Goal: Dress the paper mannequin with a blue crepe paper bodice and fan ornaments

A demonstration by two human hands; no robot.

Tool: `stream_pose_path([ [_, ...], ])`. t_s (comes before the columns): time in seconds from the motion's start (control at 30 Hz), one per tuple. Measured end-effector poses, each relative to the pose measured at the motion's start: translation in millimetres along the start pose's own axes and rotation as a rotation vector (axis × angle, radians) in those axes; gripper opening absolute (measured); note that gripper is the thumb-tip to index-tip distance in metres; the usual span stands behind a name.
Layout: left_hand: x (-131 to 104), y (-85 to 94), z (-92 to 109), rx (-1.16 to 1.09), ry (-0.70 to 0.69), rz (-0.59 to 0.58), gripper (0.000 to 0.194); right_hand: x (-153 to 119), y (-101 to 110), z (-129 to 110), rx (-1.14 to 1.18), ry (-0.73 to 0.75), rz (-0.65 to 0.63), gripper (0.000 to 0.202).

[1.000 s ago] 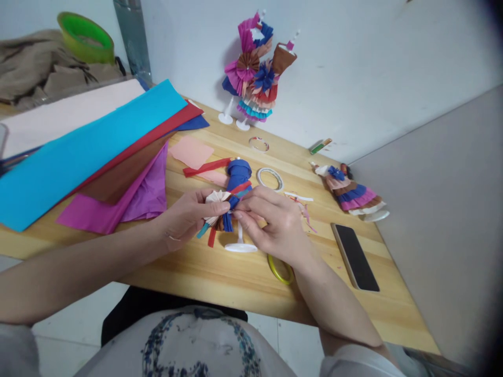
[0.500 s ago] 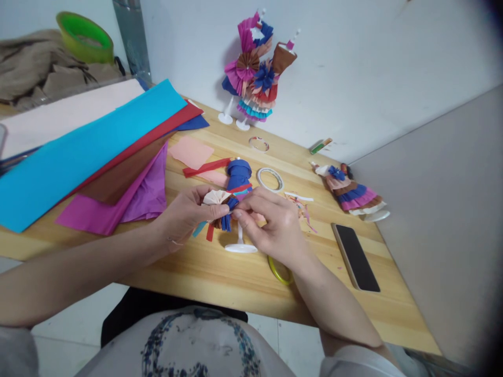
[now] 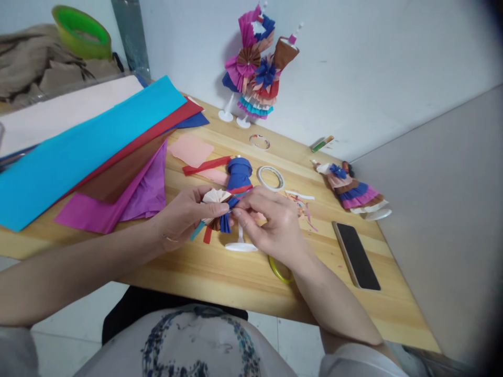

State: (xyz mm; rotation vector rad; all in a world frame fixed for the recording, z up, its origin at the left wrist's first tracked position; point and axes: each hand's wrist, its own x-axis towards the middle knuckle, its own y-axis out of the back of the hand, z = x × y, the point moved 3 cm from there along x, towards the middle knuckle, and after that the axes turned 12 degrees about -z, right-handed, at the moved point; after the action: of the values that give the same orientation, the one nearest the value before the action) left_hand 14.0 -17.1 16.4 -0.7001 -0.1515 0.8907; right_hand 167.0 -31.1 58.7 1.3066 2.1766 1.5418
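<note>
Pinched in my left hand [image 3: 188,210] is a pleated paper piece [image 3: 216,197] in cream, brown and blue, with blue, red and teal strips hanging below it. My right hand [image 3: 271,217] has its thumb and forefinger closed on the blue edge of the same piece, so both hands meet there. Just behind them stands a small mannequin [image 3: 239,173] wrapped in blue paper with a red band; its white base [image 3: 240,246] shows below the hands. Its lower skirt is mostly hidden by my fingers.
Coloured paper sheets [image 3: 90,125] lie at left. Behind stand two dressed mannequins [image 3: 251,68]. A tape roll [image 3: 271,178], paper scraps [image 3: 302,205], a yellow ring [image 3: 280,269], a phone [image 3: 357,256] and another dressed mannequin [image 3: 351,191], lying over, are at centre and right.
The view has shifted very slightly. Both hands keep their hold on the pleated piece, which has tilted a little, and its hanging strips have moved slightly left.
</note>
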Motion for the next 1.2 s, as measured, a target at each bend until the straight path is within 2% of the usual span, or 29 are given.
stream_pose_path([
  [0.17, 1.1, 6.0, -3.4, 0.022, 0.026, 0.018, 0.026, -0.3, 1.1, -2.2, -0.036, 0.045, -0.001, 0.018],
  [0.4, 2.6, 8.2, -4.2, 0.063, 0.025, -0.027, 0.021, -1.7, -0.7, -4.9, -0.252, 0.143, 0.033, 0.014],
  [0.77, 2.4, 8.7, -4.5, 0.067, 0.061, -0.037, 0.024, -2.2, 0.2, -7.4, -0.456, 0.195, 0.094, 0.019],
  [1.07, 2.3, 9.0, -4.3, 0.082, 0.078, -0.021, 0.025, -2.3, -0.3, -8.4, -0.513, 0.204, 0.115, 0.021],
  [1.2, 1.5, 9.7, -4.0, 0.073, 0.091, -0.002, 0.027, -3.1, -1.1, -8.1, -0.528, 0.238, 0.117, 0.013],
])
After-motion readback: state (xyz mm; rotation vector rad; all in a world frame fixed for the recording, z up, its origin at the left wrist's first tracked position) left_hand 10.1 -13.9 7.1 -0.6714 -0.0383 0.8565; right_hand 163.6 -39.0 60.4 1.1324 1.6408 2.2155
